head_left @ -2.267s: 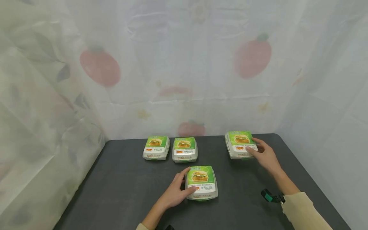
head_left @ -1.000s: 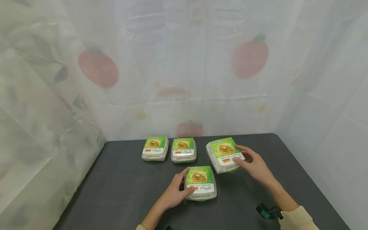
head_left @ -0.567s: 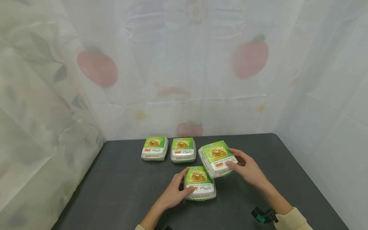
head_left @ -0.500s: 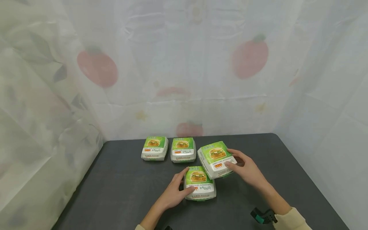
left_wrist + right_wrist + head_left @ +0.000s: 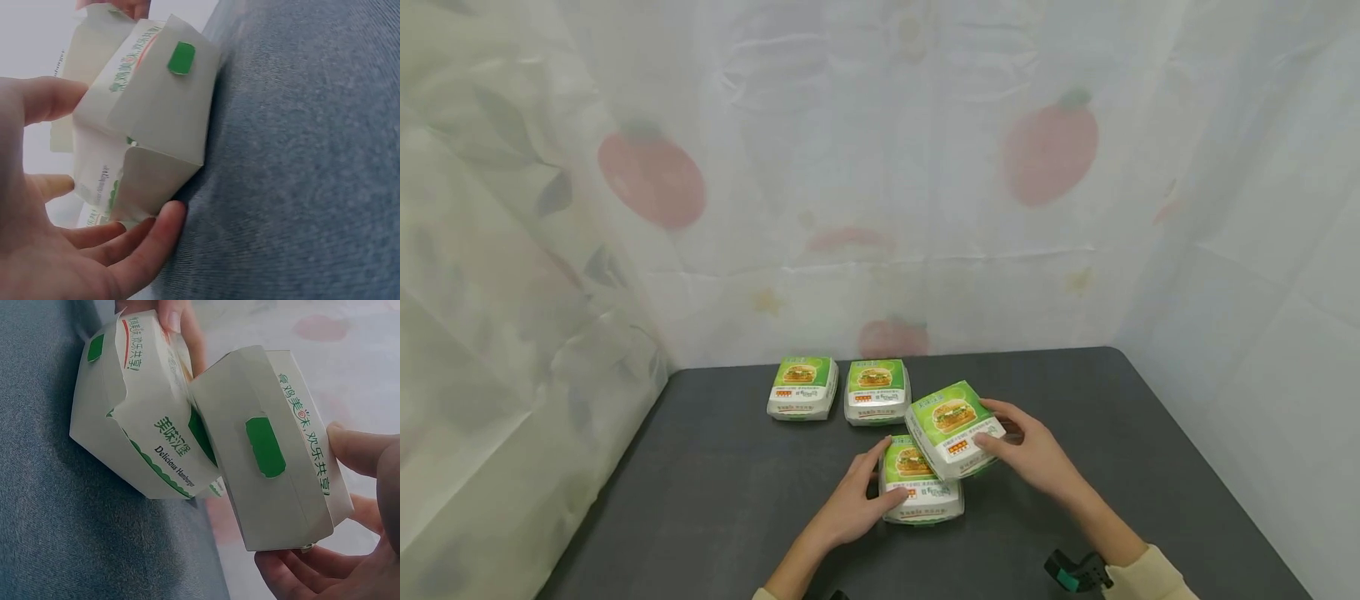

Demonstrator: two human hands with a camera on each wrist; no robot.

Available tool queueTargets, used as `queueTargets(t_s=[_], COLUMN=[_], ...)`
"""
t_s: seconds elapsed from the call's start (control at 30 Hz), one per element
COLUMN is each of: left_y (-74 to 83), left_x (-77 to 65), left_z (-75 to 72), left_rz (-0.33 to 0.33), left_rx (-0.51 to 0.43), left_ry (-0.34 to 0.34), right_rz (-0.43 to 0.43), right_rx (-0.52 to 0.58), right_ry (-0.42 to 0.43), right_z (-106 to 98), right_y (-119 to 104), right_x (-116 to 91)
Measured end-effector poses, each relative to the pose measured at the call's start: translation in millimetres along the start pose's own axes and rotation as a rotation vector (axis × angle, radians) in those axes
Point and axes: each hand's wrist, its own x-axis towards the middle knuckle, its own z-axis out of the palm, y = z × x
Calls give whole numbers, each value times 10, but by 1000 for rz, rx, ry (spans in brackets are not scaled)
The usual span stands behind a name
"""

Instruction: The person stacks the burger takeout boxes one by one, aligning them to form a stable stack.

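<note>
My left hand holds a white-and-green hamburger box on the table, thumb on its top and fingers along its left side. In the left wrist view the hand spans that box, whose base is at the table surface. My right hand grips a second hamburger box, turned at an angle and overlapping the first one's upper right corner. The right wrist view shows this second box tilted, raised off the table, thumb on one face and fingers on the opposite side.
Two more hamburger boxes stand side by side near the back edge, a left one and a right one. The dark table meets a pale curtain with fruit prints behind it. Sheeting also hangs at both sides.
My right hand has carried its box from the back right leftward and toward me, turning it, until it overlaps the front box. The left hand and its box have stayed in place.
</note>
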Motion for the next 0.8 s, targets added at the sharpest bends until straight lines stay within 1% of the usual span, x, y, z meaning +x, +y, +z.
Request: queueTargets(t_s=[0.07, 0.13, 0.23, 0.33, 0.4, 0.47, 0.5, 0.63, 0.7, 0.8], left_y=[8, 30, 103, 249, 373, 496, 553, 722, 773, 803], left_x=[-4, -12, -25, -37, -35, -27, -17, 40, 69, 103], left_z=[0, -6, -16, -16, -1, 28, 46, 117, 145, 182], left_rz=[1, 6, 25, 57, 85, 98, 105, 92, 88, 82], left_rx=[13, 40, 115, 181, 194, 200, 204, 228, 232, 228], left_ry=[1, 16, 76, 155, 195, 218, 227, 233, 227, 219], right_rz=[9, 14, 19, 24, 28, 29, 28, 25, 28, 43], right_rx=[-6, -11, -16, -19, -23, -32, -36, -56, -67, -60], right_ry=[2, 6, 10, 13, 16, 21, 25, 44, 52, 62], right_z=[4, 8, 11, 16, 19, 21, 23, 38, 50, 68], right_y=[-6, -13, -22, -23, -23, -25, -26, -34, -33, -36], right_x=[-8, -17, -28, -32, -33, -34, -36, -45, -50, -55])
